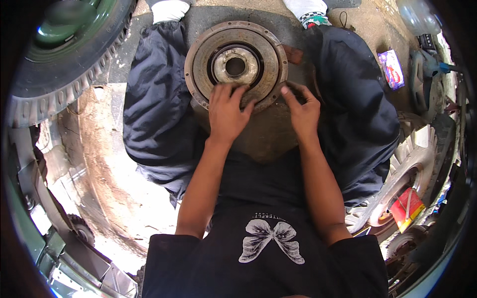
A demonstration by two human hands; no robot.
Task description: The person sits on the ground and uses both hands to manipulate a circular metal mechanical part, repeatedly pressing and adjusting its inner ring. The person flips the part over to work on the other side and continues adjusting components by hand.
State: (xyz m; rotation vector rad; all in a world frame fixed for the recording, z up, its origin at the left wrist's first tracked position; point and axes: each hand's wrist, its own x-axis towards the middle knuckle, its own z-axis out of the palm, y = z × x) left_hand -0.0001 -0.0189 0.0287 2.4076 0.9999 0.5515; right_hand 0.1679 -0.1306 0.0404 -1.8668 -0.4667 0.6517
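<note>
A round, worn metal disc (pixel 202 43) lies between my legs, with small holes around its flat rim and a raised pale hub (pixel 222 67) around a dark centre hole. My left hand (pixel 228 111) rests on its near side, just below the hub, fingers spread and thumb apart. At the disc's lower right rim is my right hand (pixel 303 107), its fingers curled and its thumb and forefinger close together. Anything small between those fingertips is too hard to make out. My left hand covers part of the near rim.
A reddish-brown block (pixel 293 54) sits right of the disc. A large tyre (pixel 54 79) stands at the upper left, another tyre (pixel 420 154) at the right. A purple packet (pixel 391 68) lies beyond my right knee; a red and yellow box (pixel 406 209) is at the lower right.
</note>
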